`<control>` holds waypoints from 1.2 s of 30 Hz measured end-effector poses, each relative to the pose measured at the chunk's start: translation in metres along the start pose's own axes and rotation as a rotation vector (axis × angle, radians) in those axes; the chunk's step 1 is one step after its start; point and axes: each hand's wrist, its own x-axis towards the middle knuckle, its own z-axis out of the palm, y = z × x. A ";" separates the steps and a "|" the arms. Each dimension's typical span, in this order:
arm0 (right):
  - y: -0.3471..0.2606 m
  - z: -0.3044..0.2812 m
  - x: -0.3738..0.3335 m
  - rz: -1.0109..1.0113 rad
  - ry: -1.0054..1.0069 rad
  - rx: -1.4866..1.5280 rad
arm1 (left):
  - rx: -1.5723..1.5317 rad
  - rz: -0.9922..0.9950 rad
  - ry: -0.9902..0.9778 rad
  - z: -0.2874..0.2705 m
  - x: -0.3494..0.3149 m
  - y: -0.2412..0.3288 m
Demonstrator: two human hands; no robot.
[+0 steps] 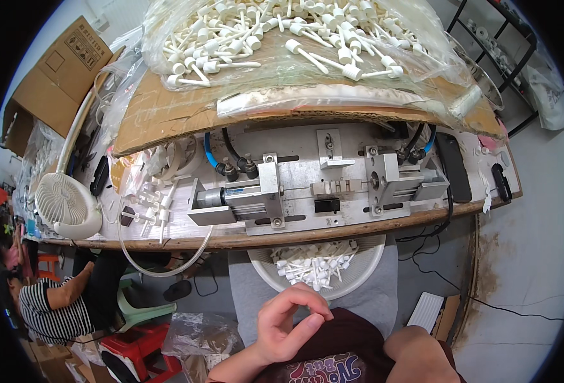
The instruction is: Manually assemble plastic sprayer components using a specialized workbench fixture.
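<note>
Head: left hand [283, 324] loosely curled

**White fan [67, 204] on your left, black shelf [516, 22] on your right**

The fan stands at the left end of your table [476, 172], and a brown cardboard box [65, 70] sits beyond it. Down to your left you have a person in a striped top [52, 303], a pale green plastic seat [140, 311], a red stool [132, 351] and, near your side, a crumpled clear plastic bag [199, 332]. At the table's right end you see a flat black object [452, 167] and, farther right, a small black-handled item [502, 183]. A white bag [550, 96] hangs or rests by the shelf; you can't tell which. Below, a black cable [462, 293] crosses the floor near a white panel [426, 310].
</note>
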 end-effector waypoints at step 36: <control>0.015 -0.038 -0.025 0.344 0.353 -0.028 | -0.368 0.330 -0.377 0.039 0.009 0.049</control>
